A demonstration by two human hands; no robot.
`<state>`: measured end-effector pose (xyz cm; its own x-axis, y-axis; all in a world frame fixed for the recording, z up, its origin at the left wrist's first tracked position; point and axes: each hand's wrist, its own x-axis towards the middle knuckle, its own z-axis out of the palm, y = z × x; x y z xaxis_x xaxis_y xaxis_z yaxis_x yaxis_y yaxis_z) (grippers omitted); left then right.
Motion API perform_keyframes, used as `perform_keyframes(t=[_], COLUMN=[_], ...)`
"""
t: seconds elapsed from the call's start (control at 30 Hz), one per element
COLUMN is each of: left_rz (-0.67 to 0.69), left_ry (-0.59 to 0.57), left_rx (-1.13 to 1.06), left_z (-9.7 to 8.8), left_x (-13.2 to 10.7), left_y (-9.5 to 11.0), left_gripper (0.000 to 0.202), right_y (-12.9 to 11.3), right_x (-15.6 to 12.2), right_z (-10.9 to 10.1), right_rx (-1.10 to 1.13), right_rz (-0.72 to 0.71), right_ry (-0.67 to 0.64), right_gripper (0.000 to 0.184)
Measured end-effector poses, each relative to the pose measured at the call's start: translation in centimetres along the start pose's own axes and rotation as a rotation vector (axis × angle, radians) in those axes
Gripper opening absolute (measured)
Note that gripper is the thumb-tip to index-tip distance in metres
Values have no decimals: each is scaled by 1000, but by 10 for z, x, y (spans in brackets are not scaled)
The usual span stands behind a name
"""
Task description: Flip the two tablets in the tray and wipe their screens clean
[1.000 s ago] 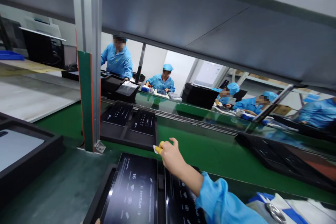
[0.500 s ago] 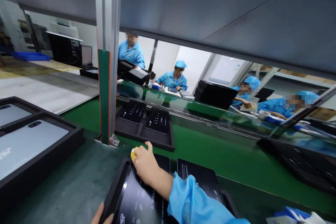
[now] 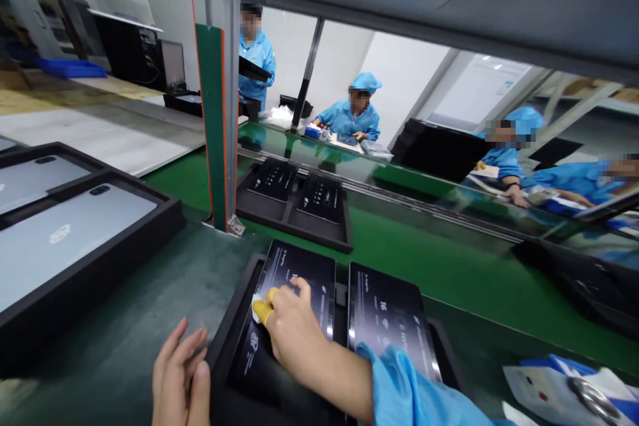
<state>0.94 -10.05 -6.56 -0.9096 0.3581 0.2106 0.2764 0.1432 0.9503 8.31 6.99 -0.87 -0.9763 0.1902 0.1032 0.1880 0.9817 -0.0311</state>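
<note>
Near edge of the bench: a black tray [image 3: 234, 319] sits just short of the green conveyor belt [image 3: 449, 273], holding two dark tablets side by side.
Right hand: the right hand [image 3: 292, 333], reaching out of a blue sleeve [image 3: 414, 393], rests on the left tablet [image 3: 294, 306], fingers curled around a small white tab [image 3: 258, 305] pinched under a yellow-capped fingertip [image 3: 267, 303].
Left hand: the left hand [image 3: 180, 379] lies loosely open, fingers extended, against the tray's near left corner, gripping nothing.
Right tablet: the right tablet [image 3: 389, 319] lies untouched in the neighbouring compartment.
Doing it well: in my judgement, steady the tray with the open hand, keep the pinch tight on the tab, and keep bare skin off the glass.
Risk: a loose pinch may let the tab slip, or smear the screen.
Surroundings: a second tray [image 3: 294, 206] with two tablets sits on the belt beyond; a larger tray [image 3: 100, 259] with silver-backed units stands at left; a metal post [image 3: 222, 93] rises between. Co-workers in blue sit across the line.
</note>
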Motion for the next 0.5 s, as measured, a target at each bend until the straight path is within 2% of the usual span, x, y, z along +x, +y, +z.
perform_keyframes(t=[0.13, 0.23, 0.4, 0.5], left_rz=[-42, -43, -30, -42], left_ry=[-28, -37, -34, -30], left_rx=[37, 30, 28, 27], left_z=[-7, -11, -11, -10], left_x=[1, 2, 1, 1], left_y=[-1, -7, 2, 11], left_gripper=[33, 31, 32, 35], right_y=[-28, -52, -59, -53], right_x=[-10, -28, -65, -90], right_z=[20, 45, 85, 94], right_rx=[-35, -35, -71, -92], right_rz=[-229, -316, -293, -198], right_ry=[95, 217, 398, 468], right_gripper=[20, 23, 23, 21])
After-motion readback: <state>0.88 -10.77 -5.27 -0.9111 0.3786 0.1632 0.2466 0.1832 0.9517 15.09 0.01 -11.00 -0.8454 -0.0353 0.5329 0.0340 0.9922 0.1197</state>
